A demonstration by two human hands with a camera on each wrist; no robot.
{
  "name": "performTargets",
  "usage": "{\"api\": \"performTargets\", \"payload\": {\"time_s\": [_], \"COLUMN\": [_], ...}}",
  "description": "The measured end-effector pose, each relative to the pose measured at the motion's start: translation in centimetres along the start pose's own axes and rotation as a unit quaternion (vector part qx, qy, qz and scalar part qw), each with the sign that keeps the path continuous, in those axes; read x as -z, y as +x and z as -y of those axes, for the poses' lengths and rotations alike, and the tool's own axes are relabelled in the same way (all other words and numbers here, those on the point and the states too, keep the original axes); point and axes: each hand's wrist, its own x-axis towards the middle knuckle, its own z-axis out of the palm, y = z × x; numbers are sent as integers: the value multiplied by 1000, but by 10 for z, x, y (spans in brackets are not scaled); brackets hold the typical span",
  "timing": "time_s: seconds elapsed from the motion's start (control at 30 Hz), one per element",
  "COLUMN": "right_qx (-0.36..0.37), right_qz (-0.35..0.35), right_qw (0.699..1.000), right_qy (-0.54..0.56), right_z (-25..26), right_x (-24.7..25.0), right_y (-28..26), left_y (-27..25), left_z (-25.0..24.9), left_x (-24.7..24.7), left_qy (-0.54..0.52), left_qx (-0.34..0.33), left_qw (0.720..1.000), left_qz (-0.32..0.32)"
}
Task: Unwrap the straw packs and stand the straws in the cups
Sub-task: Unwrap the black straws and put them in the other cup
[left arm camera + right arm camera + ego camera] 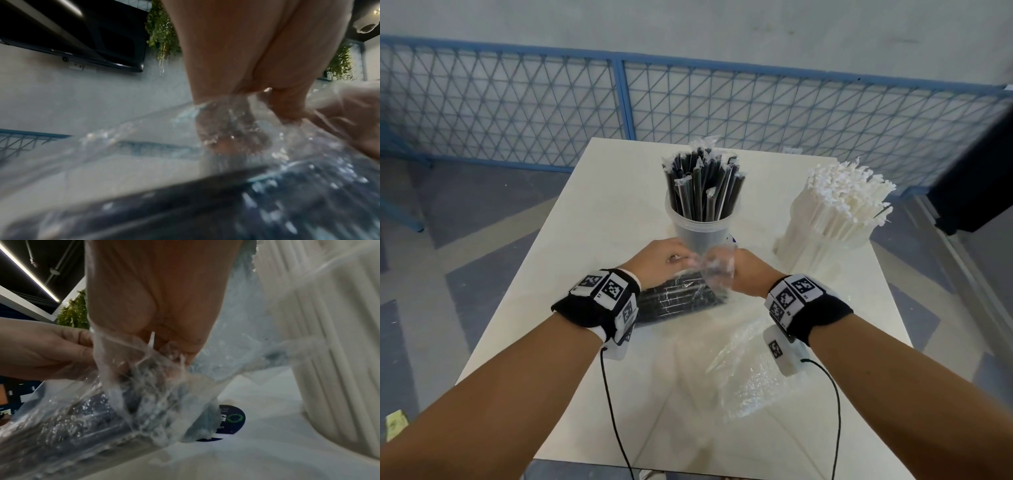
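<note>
While both hands meet at the centre of the head view, a white table (pixel 592 219) fills the middle, its far edge at 12 o'clock close to a blue mesh fence (pixel 517 106) and its left edge dropping to a grey patterned floor (pixel 465 212). Bare tabletop lies open at 9 o'clock of the hands. The left hand (pixel 657 262) and right hand (pixel 748 274) both pinch the bunched clear wrap at the far end of a pack of black straws (pixel 678 301), which lies flat on the table under the left wrist. At 12 o'clock, just beyond the hands, a clear cup (pixel 702 229) stands upright, holding black straws (pixel 702 185). At 2 o'clock a second clear cup (pixel 825 236) is packed full of white straws (pixel 849 195). An empty clear wrapper (pixel 750 370) lies crumpled at 5 o'clock, beneath the right wrist.

From the left wrist, blurred, the left hand's fingers (pixel 236 134) are curled into the crumpled wrap, the dark pack (pixel 267 203) stretching toward 6 o'clock.

From the right wrist, the right hand's fingers (pixel 174 353) pinch the torn wrap, the left hand (pixel 47 353) grips it at 9 o'clock, and the white-straw cup (pixel 329 353) stands at 3 o'clock.
</note>
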Motion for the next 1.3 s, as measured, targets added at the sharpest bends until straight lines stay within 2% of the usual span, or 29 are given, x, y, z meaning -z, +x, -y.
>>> {"api": "performTargets", "payload": {"time_s": [0.17, 0.23, 0.5, 0.6, 0.77, 0.83, 0.93, 1.0, 1.13, 1.3], "right_qx": [-60, -70, -69, -72, -73, -62, -42, -32, -1, -9], "right_qz": [28, 39, 181, 156, 156, 147, 147, 163, 183, 154], "right_qw": [998, 997, 976, 985, 983, 985, 987, 986, 982, 987], "right_qy": [-12, -20, -95, -30, -60, -68, -51, -9, 38, 52], "right_z": [4, 5, 10, 7, 10, 8, 8, 5, -2, -7], "right_x": [3, 5, 11, 12, 13, 17, 19, 19, 36, 61], "right_y": [-1, -2, -6, -5, -8, -13, -11, -8, -11, -14], "left_y": [-1, -1, -3, -4, -9, -11, -15, -16, -22, -28], "left_z": [-10, -12, -23, -26, -33, -35, -34, -29, -12, 1], "left_x": [-4, -7, -16, -16, -12, -6, 2, 5, 12, 19], "left_qy": [-72, -77, -87, -76, -78, -58, 34, 75, 114, 118], "left_qx": [1, -8, -41, -47, -38, -13, 21, 26, 48, 51], "left_qw": [996, 995, 995, 996, 996, 998, 992, 985, 982, 987], "left_qz": [-59, -58, -31, -29, -10, 31, 124, 151, 144, 96]}}
